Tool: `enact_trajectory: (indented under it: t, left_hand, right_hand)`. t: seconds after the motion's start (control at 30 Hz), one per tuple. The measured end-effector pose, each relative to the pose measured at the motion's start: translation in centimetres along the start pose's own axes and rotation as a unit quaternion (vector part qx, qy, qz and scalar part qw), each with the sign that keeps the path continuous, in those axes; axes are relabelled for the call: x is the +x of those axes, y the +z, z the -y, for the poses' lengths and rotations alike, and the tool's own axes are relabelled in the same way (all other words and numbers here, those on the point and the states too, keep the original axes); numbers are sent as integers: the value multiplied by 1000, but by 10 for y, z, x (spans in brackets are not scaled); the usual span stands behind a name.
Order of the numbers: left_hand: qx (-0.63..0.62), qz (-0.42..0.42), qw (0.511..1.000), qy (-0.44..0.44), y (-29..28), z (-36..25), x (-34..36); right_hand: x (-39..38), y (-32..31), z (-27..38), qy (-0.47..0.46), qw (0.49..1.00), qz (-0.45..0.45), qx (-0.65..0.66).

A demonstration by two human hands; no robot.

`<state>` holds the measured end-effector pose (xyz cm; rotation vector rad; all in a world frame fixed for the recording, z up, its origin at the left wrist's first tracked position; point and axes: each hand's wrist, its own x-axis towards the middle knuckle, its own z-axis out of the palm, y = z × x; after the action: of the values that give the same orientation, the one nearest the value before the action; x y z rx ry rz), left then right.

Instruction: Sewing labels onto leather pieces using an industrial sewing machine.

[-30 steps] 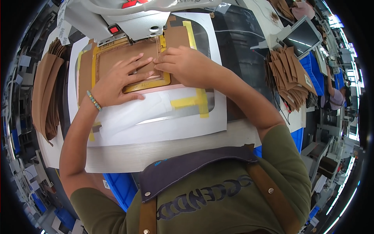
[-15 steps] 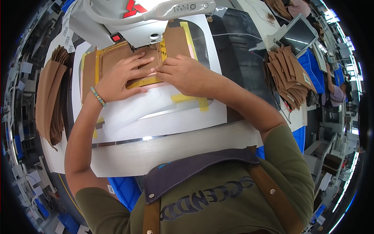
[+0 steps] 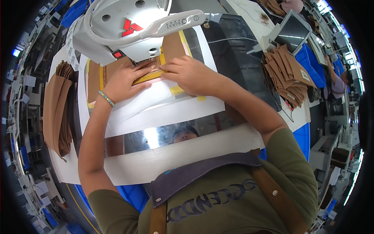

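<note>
Under the head of a white sewing machine (image 3: 154, 37) lies a flat sewing template (image 3: 150, 77) with yellow tape along its edges. Brown panels (image 3: 174, 46) lie in it, and a large white sheet (image 3: 163, 121) extends toward me. My left hand (image 3: 124, 81) rests on the template and a brown panel, fingers spread, close to the machine's presser foot (image 3: 134, 63). Just right of it, my right hand (image 3: 191, 74) has its fingertips drawn together at the taped edge by a narrow slot. Whatever those fingertips pinch is hidden.
Folded brown pieces (image 3: 58, 111) stand stacked at the left. Another brown stack (image 3: 286, 74) lies at the right, below a screen (image 3: 292, 31) and beside a blue bin (image 3: 310, 64). A shiny metal plate (image 3: 163, 136) borders the white table edge (image 3: 187, 152). Someone (image 3: 339, 84) sits far right.
The template and white sheet have slid away from me, further under the machine, with both hands moving along on them. More of the shiny metal plate shows at the near side.
</note>
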<state>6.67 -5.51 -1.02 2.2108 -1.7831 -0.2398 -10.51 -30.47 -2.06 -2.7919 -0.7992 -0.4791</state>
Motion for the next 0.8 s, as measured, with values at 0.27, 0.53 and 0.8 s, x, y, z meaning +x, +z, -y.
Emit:
enact_trajectory:
  t: [0.27, 0.53, 0.8]
  left_hand:
    - [18, -113, 993, -39, 24, 6, 3]
    - [47, -143, 985, -89, 6, 33, -28]
    - [108, -197, 932, -284, -5, 114, -113]
  right_hand:
    - [-16, -3, -13, 33, 996, -78, -25]
    - [-23, 4, -18, 33, 994, -108, 10]
    - [-28, -1, -20, 87, 994, -54, 26]
